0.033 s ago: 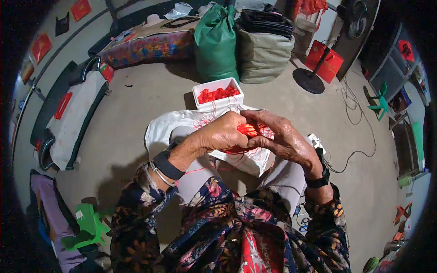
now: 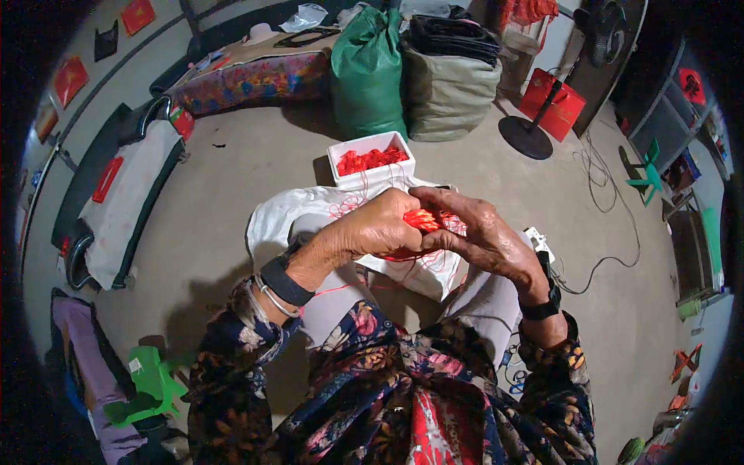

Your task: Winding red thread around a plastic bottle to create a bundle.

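Observation:
A bundle of red cord is held between my two hands, above the white cloth across my knees. My left hand is closed in a fist around its left side. My right hand curves over the other side, with thumb and fingers closing in on the strands. Loose thin red strands hang below and behind the hands onto the cloth. Just beyond my hands stands a white foam box holding more red cord. My palms hide part of the bundle.
A green sack and a pale sack stand beyond the box. To the right are a fan's round base, a red box and a trailing cable. A green plastic stool is at lower left, below a sofa.

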